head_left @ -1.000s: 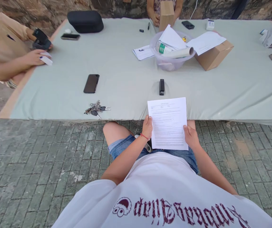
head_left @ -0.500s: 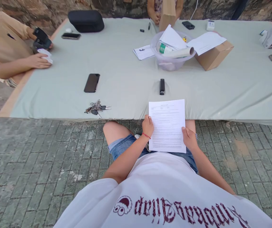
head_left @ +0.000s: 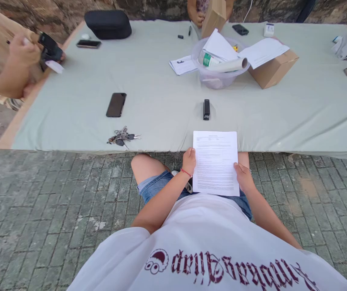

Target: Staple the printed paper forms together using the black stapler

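Note:
A printed white sheet of paper [head_left: 215, 161] is held over my lap, just below the near edge of the table [head_left: 161, 93]. My left hand [head_left: 189, 161] grips its left edge and my right hand [head_left: 244, 177] grips its lower right edge. A black stapler [head_left: 206, 109] lies on the table just beyond the sheet. I sit in denim shorts and a white shirt.
A black phone [head_left: 116, 104] and a bunch of keys [head_left: 123, 136] lie to the left. Farther back stand a clear bowl [head_left: 218, 64] with papers and a roll, a cardboard box [head_left: 273, 68] and a black case [head_left: 108, 24]. A person at left holds a dark device [head_left: 49, 47]; another sits opposite.
The sheet has dropped slightly toward my lap. The person at the left has lifted a hand off the table, up toward the dark device.

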Tool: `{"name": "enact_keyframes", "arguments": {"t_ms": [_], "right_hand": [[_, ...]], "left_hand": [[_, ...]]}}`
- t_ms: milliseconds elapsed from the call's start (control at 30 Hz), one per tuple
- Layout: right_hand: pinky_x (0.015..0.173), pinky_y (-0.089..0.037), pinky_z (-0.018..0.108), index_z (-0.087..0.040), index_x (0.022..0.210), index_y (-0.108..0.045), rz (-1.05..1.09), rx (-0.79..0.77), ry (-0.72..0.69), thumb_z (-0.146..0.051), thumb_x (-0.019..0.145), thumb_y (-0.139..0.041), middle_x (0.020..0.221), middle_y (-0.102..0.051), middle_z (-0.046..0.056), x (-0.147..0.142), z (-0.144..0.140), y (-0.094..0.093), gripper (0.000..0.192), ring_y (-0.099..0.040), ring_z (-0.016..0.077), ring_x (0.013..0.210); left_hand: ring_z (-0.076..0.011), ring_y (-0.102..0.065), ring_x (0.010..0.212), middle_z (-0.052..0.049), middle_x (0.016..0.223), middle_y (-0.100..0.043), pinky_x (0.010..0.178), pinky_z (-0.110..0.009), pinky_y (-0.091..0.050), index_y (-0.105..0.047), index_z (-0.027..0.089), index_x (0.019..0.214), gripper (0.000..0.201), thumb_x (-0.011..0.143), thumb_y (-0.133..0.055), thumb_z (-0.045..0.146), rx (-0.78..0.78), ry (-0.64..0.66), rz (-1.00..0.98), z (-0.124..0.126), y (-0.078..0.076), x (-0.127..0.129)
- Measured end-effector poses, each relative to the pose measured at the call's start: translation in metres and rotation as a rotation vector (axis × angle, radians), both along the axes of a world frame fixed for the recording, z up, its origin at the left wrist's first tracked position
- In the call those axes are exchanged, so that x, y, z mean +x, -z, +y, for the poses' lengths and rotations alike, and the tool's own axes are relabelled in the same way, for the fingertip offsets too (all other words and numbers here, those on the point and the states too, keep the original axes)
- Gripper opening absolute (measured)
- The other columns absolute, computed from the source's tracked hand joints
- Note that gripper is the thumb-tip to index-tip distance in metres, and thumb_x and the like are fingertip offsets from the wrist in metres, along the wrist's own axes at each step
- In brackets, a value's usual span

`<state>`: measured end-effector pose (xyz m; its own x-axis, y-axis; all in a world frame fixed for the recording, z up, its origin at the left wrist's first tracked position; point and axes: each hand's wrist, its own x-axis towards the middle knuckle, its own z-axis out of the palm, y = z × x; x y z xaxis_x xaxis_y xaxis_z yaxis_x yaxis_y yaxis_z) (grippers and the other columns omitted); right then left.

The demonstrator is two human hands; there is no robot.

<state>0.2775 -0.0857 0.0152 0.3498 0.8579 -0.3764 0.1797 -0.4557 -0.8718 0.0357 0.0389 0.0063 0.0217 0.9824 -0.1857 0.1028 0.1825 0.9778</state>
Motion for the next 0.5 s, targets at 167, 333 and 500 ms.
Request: {"name": "enact_keyframes", "arguments": {"t_ms": [167, 333, 500], "right_hand": [[0.091, -0.055, 0.042, -0.023, 0.097, -0.07, -0.002, -0.03, 0.095, -0.068, 0.086, -0.054, 0.106, -0.077, 0.009, -0.002, 0.004, 0.007, 0.05, -0.07, 0.0285, 0.1], [0.086, -0.052, 0.041, -0.022, 0.103, -0.067, -0.241, -0.031, 0.115, -0.069, 0.087, -0.046, 0.108, -0.075, 0.011, -0.004, 0.01, 0.004, 0.053, -0.066, 0.0285, 0.098], [0.084, -0.05, 0.041, -0.022, 0.096, -0.066, -0.402, -0.065, 0.038, -0.065, 0.089, -0.037, 0.094, -0.073, 0.013, -0.007, 0.013, 0.005, 0.052, -0.065, 0.0298, 0.091]], "left_hand": [[-0.0207, -0.059, 0.078, -0.003, 0.079, -0.063, 0.076, -0.032, -0.043, -0.051, 0.023, 0.077, 0.027, 0.101, -0.043, 0.029, 0.014, 0.013, 0.192, 0.002, -0.002, 0.002], [-0.0222, -0.061, 0.079, -0.004, 0.079, -0.064, 0.078, -0.034, -0.044, -0.051, 0.023, 0.078, 0.026, 0.102, -0.043, 0.028, 0.027, 0.041, 0.268, 0.003, -0.004, 0.002], [-0.0222, -0.06, 0.078, -0.004, 0.077, -0.064, 0.077, -0.034, -0.045, -0.052, 0.024, 0.077, 0.028, 0.102, -0.045, 0.034, 0.026, 0.036, 0.248, 0.003, -0.004, 0.002]]}}
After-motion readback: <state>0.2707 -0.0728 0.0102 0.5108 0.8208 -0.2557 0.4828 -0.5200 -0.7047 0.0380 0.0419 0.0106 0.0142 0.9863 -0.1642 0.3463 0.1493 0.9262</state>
